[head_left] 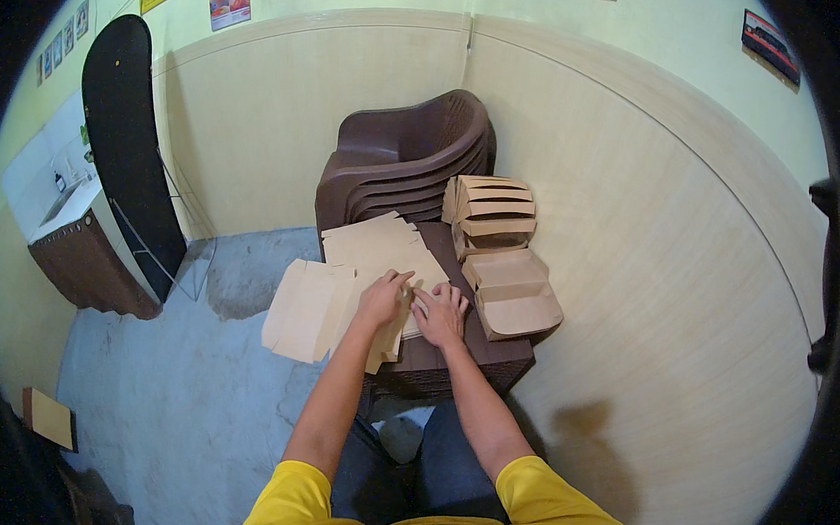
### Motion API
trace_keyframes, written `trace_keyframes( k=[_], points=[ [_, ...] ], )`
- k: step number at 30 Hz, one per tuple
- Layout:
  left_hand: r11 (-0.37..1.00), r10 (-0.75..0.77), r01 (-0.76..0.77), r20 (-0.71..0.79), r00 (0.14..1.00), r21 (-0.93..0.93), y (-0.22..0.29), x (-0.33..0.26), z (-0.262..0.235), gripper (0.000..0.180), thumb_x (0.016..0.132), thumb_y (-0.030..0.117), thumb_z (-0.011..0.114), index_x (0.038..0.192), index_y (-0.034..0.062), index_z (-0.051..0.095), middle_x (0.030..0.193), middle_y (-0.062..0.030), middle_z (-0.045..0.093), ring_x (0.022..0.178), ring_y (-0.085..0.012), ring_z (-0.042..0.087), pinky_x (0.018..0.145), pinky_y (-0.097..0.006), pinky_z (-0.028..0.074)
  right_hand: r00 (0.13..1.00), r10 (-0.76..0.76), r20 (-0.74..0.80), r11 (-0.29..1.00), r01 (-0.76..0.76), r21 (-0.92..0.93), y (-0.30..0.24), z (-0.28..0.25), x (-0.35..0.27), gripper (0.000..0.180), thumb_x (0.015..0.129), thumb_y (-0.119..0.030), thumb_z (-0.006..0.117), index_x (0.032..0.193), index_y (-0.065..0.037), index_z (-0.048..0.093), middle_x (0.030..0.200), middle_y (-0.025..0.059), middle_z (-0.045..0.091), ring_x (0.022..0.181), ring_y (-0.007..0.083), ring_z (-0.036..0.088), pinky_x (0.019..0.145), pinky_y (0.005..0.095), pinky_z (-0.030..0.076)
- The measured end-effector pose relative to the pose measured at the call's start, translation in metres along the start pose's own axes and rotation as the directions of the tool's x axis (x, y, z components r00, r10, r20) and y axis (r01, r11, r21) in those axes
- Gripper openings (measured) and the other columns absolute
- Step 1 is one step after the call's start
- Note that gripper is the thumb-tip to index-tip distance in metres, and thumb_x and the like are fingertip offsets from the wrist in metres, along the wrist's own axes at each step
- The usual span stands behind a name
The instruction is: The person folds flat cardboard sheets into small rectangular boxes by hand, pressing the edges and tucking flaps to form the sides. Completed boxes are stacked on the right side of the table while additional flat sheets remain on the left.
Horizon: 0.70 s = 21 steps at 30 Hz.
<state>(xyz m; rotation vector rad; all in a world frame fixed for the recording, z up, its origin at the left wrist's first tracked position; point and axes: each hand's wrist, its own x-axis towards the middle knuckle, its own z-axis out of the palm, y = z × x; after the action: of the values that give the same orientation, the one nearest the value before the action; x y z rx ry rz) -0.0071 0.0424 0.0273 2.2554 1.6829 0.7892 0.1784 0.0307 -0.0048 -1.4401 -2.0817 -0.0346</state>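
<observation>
Flat brown cardboard box blanks (374,244) lie in a loose stack on a dark brown woven-look table (426,357). One blank (309,305) juts out past the table's left edge, its side tabs spread. My left hand (382,300) rests on the cardboard, index finger stretched to the right and the other fingers partly hidden. Close beside it, my right hand (441,311) lies palm down on the stack's right part, fingers spread. The fingertips of both hands nearly meet over the cardboard. Neither hand lifts anything that I can see.
Folded cardboard boxes stand right of the stack: an open one (516,298) in front, several nested ones (496,210) behind. Stacked brown plastic chairs (405,151) rise beyond the table. A panelled wall (660,271) closes the right side. Far left are a sink counter (70,204) and tall black board (128,141).
</observation>
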Motion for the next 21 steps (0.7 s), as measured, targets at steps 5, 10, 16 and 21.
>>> trace_keyframes(
  k=[5,10,16,21],
  points=[
    [0.990,-0.054,0.038,-0.116,0.992,-0.139,-0.001,-0.021,0.014,0.055,0.091,0.005,0.068,0.145,0.0075,0.062,0.116,-0.0103,0.075,0.113,-0.0322,0.067,0.097,-0.046,0.056,1.000,0.001,-0.022,1.000,-0.001,0.018,-0.002,-0.001,-0.002,0.040,0.095,-0.038,0.073,0.134,-0.033,0.074,0.120,0.0099,0.054,0.119,0.0315,0.048,0.101,0.0524,0.036],
    [0.974,-0.049,0.001,-0.205,0.978,-0.226,0.001,-0.030,0.022,0.048,0.094,0.005,0.065,0.142,0.0014,0.062,0.113,-0.0143,0.077,0.113,-0.0347,0.066,0.098,-0.046,0.055,0.998,-0.068,-0.005,0.997,0.068,-0.044,-0.004,-0.001,-0.001,0.038,0.097,-0.035,0.069,0.134,-0.035,0.075,0.125,0.0094,0.055,0.125,0.0306,0.047,0.105,0.0522,0.034],
    [0.962,-0.067,0.007,-0.215,0.974,-0.271,0.003,-0.032,0.022,0.044,0.094,0.002,0.064,0.138,-0.0006,0.062,0.113,-0.0164,0.076,0.115,-0.0369,0.065,0.100,-0.047,0.054,0.998,-0.014,0.058,0.999,0.016,-0.039,-0.007,0.001,0.001,0.037,0.095,-0.032,0.069,0.132,-0.035,0.077,0.127,0.0079,0.058,0.128,0.0289,0.048,0.108,0.0508,0.034],
    [0.966,-0.063,0.002,-0.227,0.972,-0.260,0.001,-0.033,0.027,0.046,0.093,0.000,0.064,0.139,-0.0010,0.060,0.113,-0.0165,0.075,0.115,-0.0379,0.065,0.102,-0.047,0.053,0.999,-0.010,0.034,1.000,0.010,0.018,-0.004,0.001,0.000,0.037,0.092,-0.030,0.069,0.127,-0.030,0.079,0.127,0.0079,0.060,0.128,0.0280,0.050,0.108,0.0497,0.036]
  ],
)
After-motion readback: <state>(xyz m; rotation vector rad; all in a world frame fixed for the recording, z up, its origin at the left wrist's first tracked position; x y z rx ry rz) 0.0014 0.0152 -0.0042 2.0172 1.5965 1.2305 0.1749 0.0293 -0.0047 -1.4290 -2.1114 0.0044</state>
